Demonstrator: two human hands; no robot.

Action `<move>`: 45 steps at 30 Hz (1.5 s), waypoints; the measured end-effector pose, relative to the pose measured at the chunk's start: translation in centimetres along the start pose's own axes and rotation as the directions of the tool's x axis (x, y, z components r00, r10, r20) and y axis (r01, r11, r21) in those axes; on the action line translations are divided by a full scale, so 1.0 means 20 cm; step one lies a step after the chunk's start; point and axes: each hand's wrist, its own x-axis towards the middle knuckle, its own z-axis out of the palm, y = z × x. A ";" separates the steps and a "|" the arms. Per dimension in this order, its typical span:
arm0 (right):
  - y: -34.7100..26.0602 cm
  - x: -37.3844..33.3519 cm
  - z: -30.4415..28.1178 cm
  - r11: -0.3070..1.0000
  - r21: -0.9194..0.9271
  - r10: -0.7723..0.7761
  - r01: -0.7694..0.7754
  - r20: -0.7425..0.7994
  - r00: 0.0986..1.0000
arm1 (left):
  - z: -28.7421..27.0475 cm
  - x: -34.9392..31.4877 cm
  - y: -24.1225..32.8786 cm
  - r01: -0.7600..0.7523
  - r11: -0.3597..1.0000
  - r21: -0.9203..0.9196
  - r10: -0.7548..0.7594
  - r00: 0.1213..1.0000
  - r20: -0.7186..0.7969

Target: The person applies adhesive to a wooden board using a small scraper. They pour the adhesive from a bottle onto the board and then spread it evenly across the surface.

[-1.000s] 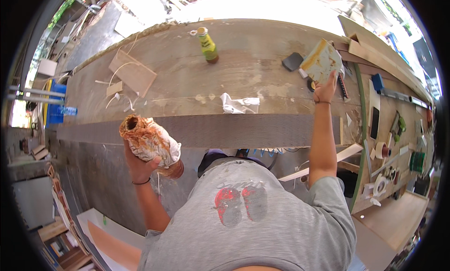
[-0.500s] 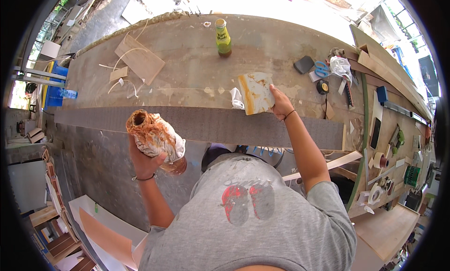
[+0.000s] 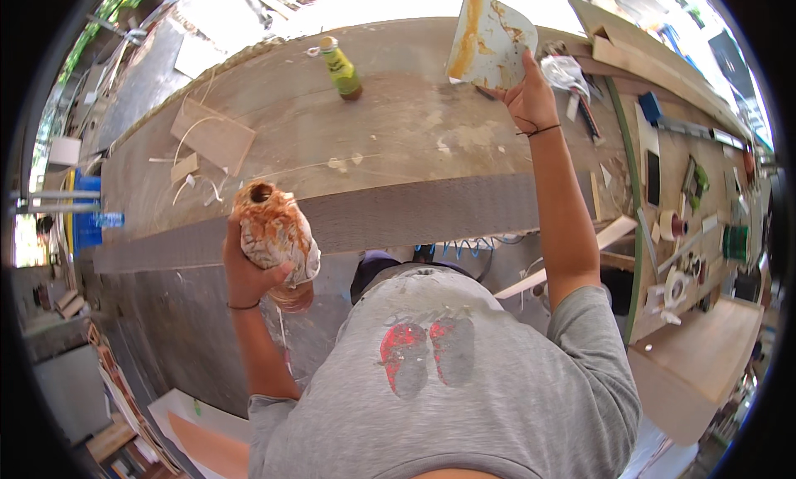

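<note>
My left hand (image 3: 243, 272) is wrapped around a bottle (image 3: 278, 239) swathed in whitish material. Brown, dried-looking glue crusts its open neck, and its reddish-brown base shows below my fingers. My right hand (image 3: 531, 98) is lifted over the far right of the workbench, gripping the lower right corner of a thin white spreader sheet (image 3: 496, 41) smeared with yellow-brown glue. Below and between my hands, a long grey-brown strip of board (image 3: 431, 210) runs along the near edge of the bench.
A small bottle with a green label (image 3: 340, 69) stands on the workbench (image 3: 290, 123). A thin wooden panel (image 3: 217, 135) and white string lie at left. To the right are a hammer (image 3: 590, 121), a phone (image 3: 653, 179), tape rolls (image 3: 673, 224) and a green-handled tool (image 3: 699, 181).
My right hand has moved away and up to the right with the spreader sheet, now covering the scissors. The bottle in my left hand has tipped slightly more upright. The whole view has shifted.
</note>
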 end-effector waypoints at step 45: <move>0.09 -2.01 -0.55 0.701 0.226 -0.171 0.676 -0.868 0.467 | 1.33 0.66 0.51 -0.909 0.161 0.385 -0.621 0.209 0.755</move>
